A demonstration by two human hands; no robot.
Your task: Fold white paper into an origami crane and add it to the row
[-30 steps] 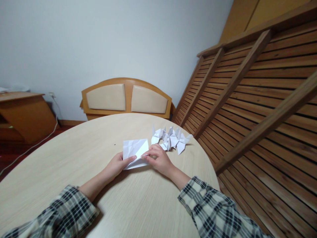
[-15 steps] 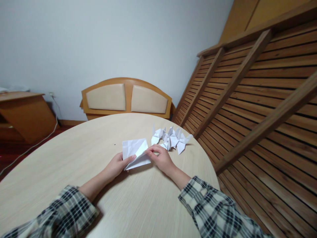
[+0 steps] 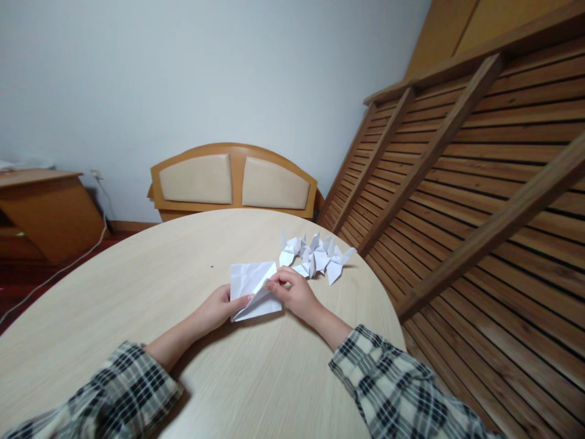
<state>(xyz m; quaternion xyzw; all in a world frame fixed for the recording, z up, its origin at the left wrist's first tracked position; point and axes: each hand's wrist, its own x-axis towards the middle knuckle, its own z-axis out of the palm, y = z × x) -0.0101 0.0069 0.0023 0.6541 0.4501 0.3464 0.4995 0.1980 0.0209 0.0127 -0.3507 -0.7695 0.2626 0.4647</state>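
Note:
A creased white sheet of paper (image 3: 247, 277), folded to a small square with a raised diagonal flap, is held between both hands just over the table. My left hand (image 3: 223, 305) grips its left edge, thumb on top by the lower end of the flap and the other fingers hidden beneath. With thumb and forefinger, my right hand (image 3: 292, 294) pinches the flap's upper edge on the right side. Several folded white paper cranes (image 3: 315, 253) sit in a cluster just beyond my right hand.
The round, pale wooden table (image 3: 114, 317) carries a tiny dark speck (image 3: 212, 266). Behind it stands a headboard (image 3: 236, 177) with cream panels. A slatted wooden frame (image 3: 439, 183) leans along the right side. A desk (image 3: 46, 213) and a white cable (image 3: 86, 253) are at left.
The folded paper has shifted slightly right and toward me, and is turned a little. Both hands keep their hold on it. The paper cranes have not moved.

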